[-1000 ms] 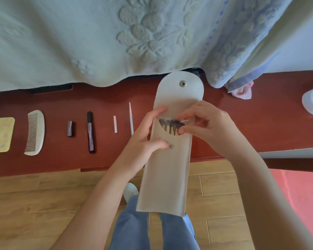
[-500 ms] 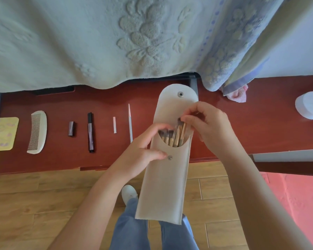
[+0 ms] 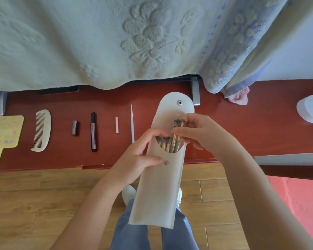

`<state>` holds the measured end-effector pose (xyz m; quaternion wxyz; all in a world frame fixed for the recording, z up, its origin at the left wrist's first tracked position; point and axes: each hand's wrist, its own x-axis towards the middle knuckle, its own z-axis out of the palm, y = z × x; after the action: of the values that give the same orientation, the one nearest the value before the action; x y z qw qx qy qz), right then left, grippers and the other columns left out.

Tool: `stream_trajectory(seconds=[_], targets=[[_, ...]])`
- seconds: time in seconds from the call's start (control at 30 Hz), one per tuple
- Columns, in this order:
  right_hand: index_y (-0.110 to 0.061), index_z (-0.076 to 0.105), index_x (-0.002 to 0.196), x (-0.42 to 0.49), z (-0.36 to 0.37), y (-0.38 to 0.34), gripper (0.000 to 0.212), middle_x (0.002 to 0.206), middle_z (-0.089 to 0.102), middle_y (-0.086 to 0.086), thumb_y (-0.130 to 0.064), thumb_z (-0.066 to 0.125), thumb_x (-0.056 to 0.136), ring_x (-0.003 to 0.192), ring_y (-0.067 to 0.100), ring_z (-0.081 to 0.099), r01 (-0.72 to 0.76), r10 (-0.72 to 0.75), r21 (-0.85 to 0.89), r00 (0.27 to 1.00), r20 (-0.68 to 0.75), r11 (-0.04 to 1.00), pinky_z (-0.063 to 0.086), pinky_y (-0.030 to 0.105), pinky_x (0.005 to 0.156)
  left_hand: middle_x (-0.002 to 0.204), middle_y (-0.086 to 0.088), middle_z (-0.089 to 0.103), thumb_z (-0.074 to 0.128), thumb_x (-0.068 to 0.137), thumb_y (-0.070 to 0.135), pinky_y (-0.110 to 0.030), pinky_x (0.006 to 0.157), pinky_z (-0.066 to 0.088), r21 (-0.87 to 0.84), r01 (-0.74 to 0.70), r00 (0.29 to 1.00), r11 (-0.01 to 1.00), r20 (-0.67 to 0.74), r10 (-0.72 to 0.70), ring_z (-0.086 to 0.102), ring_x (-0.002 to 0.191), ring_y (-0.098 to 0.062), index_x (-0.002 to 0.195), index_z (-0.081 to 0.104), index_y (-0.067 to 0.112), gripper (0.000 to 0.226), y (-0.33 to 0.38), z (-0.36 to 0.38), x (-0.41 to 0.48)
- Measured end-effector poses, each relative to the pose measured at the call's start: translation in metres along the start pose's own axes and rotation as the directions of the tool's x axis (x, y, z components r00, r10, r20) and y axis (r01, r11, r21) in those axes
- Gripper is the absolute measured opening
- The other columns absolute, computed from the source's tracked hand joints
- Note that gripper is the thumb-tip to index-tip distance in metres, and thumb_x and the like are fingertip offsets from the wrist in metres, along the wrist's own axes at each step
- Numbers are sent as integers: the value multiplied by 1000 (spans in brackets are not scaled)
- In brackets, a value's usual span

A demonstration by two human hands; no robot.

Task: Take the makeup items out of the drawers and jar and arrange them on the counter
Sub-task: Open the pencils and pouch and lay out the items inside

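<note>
six items are already lying in a row on the tabletop [image 3: 242, 127] left of the pouch [image 3: 159, 186], which the left hand [image 3: 139, 152] is pinching while the right hand [image 3: 197, 134], fingers pressed together, is gripping two brushes [image 3: 177, 136] sticking out, others waiting inside.

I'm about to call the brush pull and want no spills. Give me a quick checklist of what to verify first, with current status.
1. Pouch flap open: ok.
2. Left hand steadies the pouch: ok.
3. Right hand grip on brushes: ok, two raised above the rest.
4. Other brushes staying inside the pouch: ok.
5. Bare counter right of the pouch for laying them: ok.
6. How many brushes are left inside: cannot tell.
</note>
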<state>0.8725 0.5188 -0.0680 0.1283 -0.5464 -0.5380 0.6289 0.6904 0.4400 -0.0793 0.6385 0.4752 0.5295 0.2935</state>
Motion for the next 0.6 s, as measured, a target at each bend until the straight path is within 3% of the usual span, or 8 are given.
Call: stream_trajectory(seconds=[0.1, 0.17, 0.23, 0.4, 0.5, 0.6], targets=[[-10, 65, 96, 9, 6, -4, 11, 70, 64, 5, -15, 63, 86, 49, 13, 53, 58, -52, 53, 993, -107, 997, 47, 22, 44, 103, 18, 61, 59, 76, 10, -14, 75, 50, -37, 17, 1000, 999, -10, -17, 59, 95, 0, 111, 53, 34, 42, -5, -4, -6], [-6, 63, 100, 17, 5, -6, 15, 78, 65, 6, -12, 62, 87, 62, 13, 62, 71, -33, 183, 979, -201, 981, 58, 28, 57, 103, 15, 61, 56, 72, 12, -15, 73, 50, -50, 28, 999, 998, -27, -29, 60, 95, -3, 110, 54, 32, 43, -8, -11, -10], [-6, 63, 99, 27, 3, -8, 12, 81, 66, 8, -12, 60, 88, 69, 17, 65, 89, -13, 293, 968, -252, 952, 60, 32, 63, 102, 13, 62, 56, 69, 12, -16, 71, 50, -58, 29, 998, 998, -55, -32, 61, 94, -6, 109, 55, 30, 44, -11, -19, -14], [-7, 62, 89, 51, 1, -5, 7, 79, 66, 7, -12, 57, 91, 67, 13, 65, 135, 28, 470, 946, -323, 872, 56, 26, 61, 104, 10, 62, 56, 66, 15, -17, 69, 51, -60, 28, 985, 998, -169, -38, 62, 94, -8, 111, 53, 26, 46, -19, -46, -20], [-5, 63, 93, 62, -5, 2, 10, 79, 66, 7, -12, 59, 90, 68, 13, 65, 121, 43, 433, 936, -351, 893, 57, 27, 62, 105, 9, 61, 58, 65, 18, -16, 68, 51, -68, 30, 972, 997, -233, -45, 62, 93, -7, 111, 52, 26, 47, -24, -55, -22], [-4, 63, 102, 71, -6, 9, 19, 88, 69, 10, -13, 64, 86, 71, 17, 68, 61, 31, 247, 935, -353, 967, 58, 29, 60, 107, 15, 59, 59, 66, 20, -17, 68, 53, -83, 24, 954, 996, -295, -48, 61, 93, -3, 109, 51, 33, 46, -26, -56, -21]])
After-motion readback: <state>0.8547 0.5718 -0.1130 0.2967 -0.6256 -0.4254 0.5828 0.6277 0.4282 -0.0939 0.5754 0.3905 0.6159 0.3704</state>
